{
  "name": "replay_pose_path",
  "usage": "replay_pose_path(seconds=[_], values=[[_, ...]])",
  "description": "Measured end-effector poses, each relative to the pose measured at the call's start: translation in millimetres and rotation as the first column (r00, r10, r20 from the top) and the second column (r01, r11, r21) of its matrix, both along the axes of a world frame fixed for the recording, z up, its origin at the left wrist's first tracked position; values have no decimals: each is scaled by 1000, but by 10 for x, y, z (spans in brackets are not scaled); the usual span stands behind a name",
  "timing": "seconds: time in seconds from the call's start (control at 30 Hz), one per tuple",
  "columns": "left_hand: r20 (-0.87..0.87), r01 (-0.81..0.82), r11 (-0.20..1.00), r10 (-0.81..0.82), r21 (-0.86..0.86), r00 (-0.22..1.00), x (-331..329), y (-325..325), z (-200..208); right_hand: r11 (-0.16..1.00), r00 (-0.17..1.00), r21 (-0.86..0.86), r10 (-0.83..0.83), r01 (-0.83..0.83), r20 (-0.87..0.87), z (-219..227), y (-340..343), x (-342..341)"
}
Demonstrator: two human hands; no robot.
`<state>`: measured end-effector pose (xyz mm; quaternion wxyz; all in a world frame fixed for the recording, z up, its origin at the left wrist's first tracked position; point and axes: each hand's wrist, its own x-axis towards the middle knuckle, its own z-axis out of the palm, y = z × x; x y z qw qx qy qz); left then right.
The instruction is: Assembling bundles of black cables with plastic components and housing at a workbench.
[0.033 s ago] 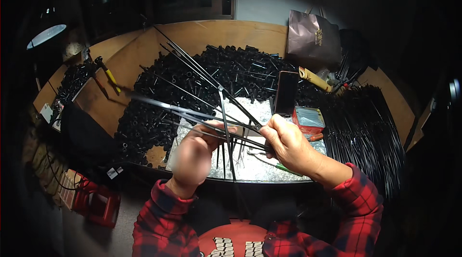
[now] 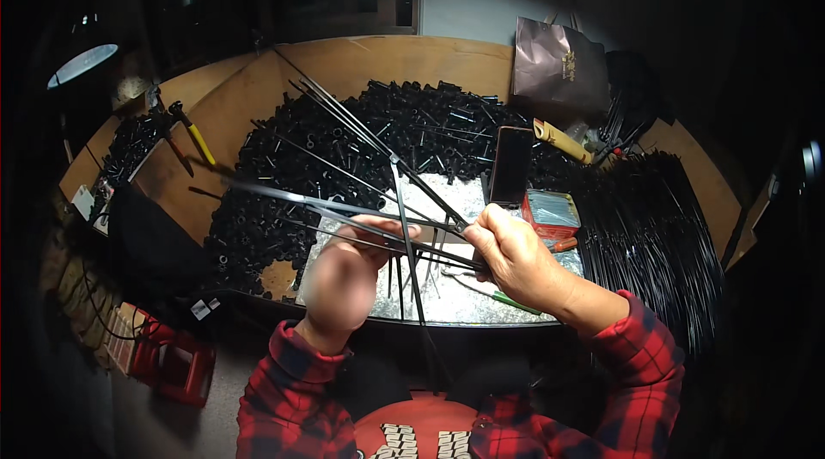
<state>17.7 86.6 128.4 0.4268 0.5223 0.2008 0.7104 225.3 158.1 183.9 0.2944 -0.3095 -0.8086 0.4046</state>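
Observation:
My right hand [image 2: 517, 254] is closed on the gathered ends of several thin black jointed rods, which look like umbrella ribs [image 2: 394, 160]. From there the ribs fan out to the left and away from me, some hanging down past the board's front edge. To the left, my left hand [image 2: 342, 285] has its palm turned up, its fingers curled around some ribs near their middle; part of this hand is blurred. Under both hands lies a pale speckled board [image 2: 455, 311]. Pliers with a green handle [image 2: 514, 301] rest on it below my right hand.
A large heap of small black tubular parts [image 2: 258, 210] fills the wooden-walled bench. On the right lie a bundle of black rods [image 2: 649, 240], a phone [image 2: 511, 165] and a red box [image 2: 551, 223]. Behind stands a paper bag [image 2: 559, 72]; a yellow-handled tool [image 2: 199, 143] leans at left.
The far ends of the ribs have swung slightly. One rib's tip has shifted right over the heap, while the blurred ribs' ends reach a little further left. Both hands stay nearly in place.

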Motion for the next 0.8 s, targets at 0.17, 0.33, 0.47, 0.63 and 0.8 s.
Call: replay_pose_path(seconds=[0.17,0.33,0.47,0.63,0.8], values=[[314,88,987,-128,138,941,-197,4,125,992,996,121,-49,40,69,-37,108,43],[503,65,956,-208,286,839,-569,-159,316,992,995,98,-80,74,60,-63,143,81],[565,-164,950,-15,264,825,-587,-216,487,989,997,132,-71,70,3,-98,154,43],[400,-357,922,273,152,875,-554,-52,302,984,999,173,-49,49,-1,-108,155,52],[-170,-316,946,300,-70,939,-275,-17,101,992,1000,124,-11,10,7,-14,80,-14]])
